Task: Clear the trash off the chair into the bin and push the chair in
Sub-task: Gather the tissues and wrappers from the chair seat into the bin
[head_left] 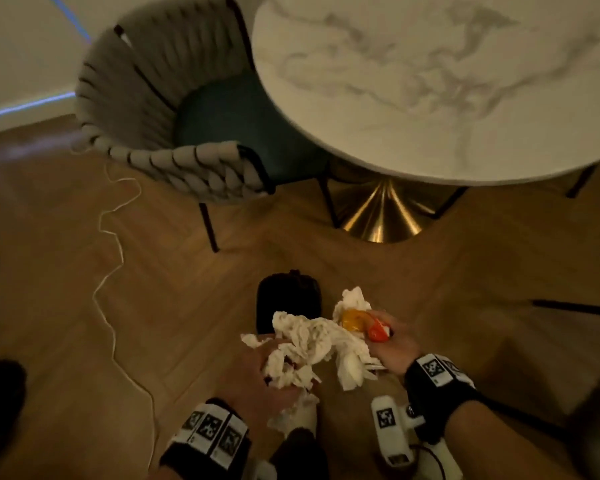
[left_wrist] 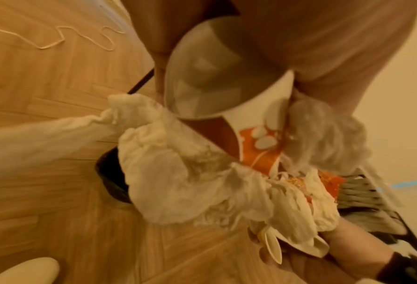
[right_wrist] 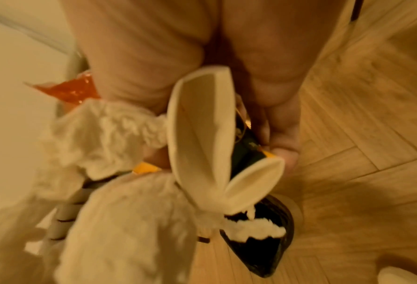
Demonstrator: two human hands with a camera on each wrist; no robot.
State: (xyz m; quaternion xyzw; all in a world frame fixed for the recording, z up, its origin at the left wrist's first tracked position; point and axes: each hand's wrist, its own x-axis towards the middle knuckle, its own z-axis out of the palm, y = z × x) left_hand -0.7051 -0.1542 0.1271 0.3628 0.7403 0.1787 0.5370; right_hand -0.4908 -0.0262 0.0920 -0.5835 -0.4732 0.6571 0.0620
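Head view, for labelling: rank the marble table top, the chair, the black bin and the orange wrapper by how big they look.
1. marble table top
2. chair
3. black bin, partly hidden by tissues, so unsure
4. orange wrapper

Left hand (head_left: 257, 372) and right hand (head_left: 394, 341) side by side, both fingers curled in full grip

No readable words, brand names or numbers appear in any view. The wristbands (head_left: 211, 434) carry only black-and-white square marker codes, not text. The cup (left_wrist: 258, 138) shows white shapes on orange, no lettering.
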